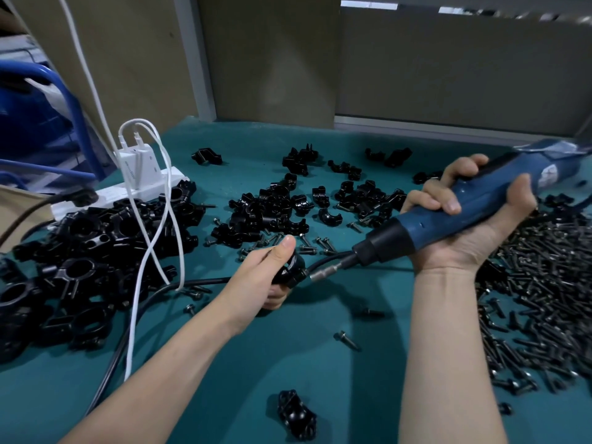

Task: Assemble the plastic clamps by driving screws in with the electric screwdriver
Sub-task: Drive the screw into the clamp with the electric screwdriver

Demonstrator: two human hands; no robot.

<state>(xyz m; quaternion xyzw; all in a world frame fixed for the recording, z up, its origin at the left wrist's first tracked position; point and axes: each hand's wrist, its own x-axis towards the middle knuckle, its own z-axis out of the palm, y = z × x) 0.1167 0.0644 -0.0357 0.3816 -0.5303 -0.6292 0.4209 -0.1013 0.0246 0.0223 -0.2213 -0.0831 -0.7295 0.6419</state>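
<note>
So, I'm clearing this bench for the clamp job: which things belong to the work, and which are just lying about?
Job: left hand holding a clamp; right hand gripping the electric screwdriver; screw pile; loose clamp halves; heap of ringed clamps.
Lying about: white chargers; white cables; blue frame; power strip, unless it feeds the screwdriver.

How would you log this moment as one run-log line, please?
step: screw driving | left hand: grips black plastic clamp | right hand: holds blue electric screwdriver, bit at clamp | black screw pile: right
</note>
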